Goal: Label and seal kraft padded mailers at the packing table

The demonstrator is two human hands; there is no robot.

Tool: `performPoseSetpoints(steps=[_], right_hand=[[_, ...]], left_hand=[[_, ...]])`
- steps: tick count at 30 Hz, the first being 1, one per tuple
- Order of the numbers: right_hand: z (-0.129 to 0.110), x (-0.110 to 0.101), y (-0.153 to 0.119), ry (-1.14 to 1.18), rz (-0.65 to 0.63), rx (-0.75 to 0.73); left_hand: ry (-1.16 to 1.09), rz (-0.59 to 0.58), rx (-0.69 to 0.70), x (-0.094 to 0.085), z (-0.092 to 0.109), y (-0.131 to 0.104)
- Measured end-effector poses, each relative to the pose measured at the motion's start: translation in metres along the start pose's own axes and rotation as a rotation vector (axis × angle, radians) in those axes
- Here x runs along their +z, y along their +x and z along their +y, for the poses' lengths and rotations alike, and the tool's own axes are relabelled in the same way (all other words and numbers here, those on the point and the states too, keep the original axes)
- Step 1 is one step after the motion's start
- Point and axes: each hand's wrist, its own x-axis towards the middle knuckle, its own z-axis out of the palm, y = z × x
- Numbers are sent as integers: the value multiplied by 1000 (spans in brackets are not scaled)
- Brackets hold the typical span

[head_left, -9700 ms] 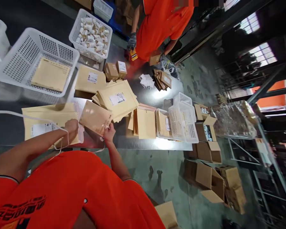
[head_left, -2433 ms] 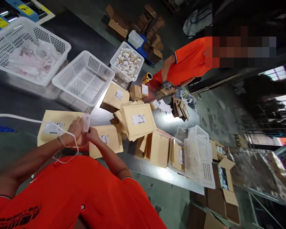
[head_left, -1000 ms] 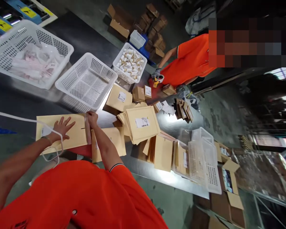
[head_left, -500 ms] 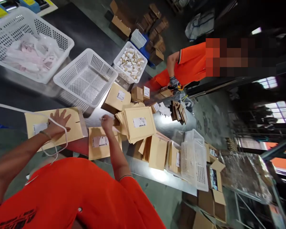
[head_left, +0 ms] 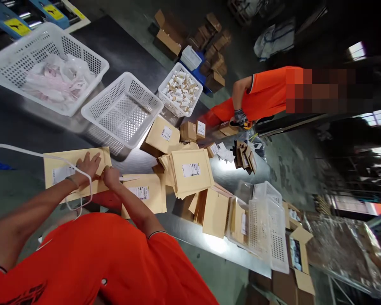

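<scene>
My left hand [head_left: 87,169] lies on a yellow-brown padded envelope [head_left: 55,159] with a white label, its fingers stretched out over the paper. Against the right end of that envelope presses my right hand [head_left: 111,178], closed, the fingertips partly hidden. A thin white strip [head_left: 129,178] sticks out from it to the right. Just below the strip lies another labelled envelope [head_left: 155,190]. A stack of labelled envelopes [head_left: 192,156] sits further right. A white cord [head_left: 28,149] runs across the left envelope and my left wrist.
White baskets stand along the far side: one with plastic bags [head_left: 98,70], one bare inside [head_left: 123,103], one full of small white-capped items [head_left: 180,89]. Cartons [head_left: 161,135] and upright envelopes [head_left: 214,214] crowd the right. Across the table, a co-worker's gloved hand [head_left: 240,117] grips something orange.
My right hand has moved left from beside the stack onto the envelope's right end. The pale flap there no longer sticks out. My left hand stays on the envelope.
</scene>
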Motion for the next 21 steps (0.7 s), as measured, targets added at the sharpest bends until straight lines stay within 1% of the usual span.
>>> performPoseSetpoints(steps=[3,6,9,11,14,16,18,19,21], right_hand=[[0,23,-8,-66,-1,-55],[11,42,-18,-78,41,-116],[23,52,-26,-64,84,-167],[29,52,-29,52,102,-170],[35,38,-31,260,100,-181],[34,19,-29,434,147,-201],[26,-7,-20,726,281,-190],[20,-22,-12,901,361,-162],[5,-55,10,1176,480,-79]], left_hand=[[3,41,72,-3,5,17],[-22,33,122,-3,9,33],[-55,17,105,-3,9,40],[-90,17,98,-6,7,41],[-172,36,106,-19,4,36],[-254,24,172,-31,4,27],[-440,-46,269,-46,9,15],[-553,-90,289,-54,13,10],[-716,-144,242,-74,23,4]])
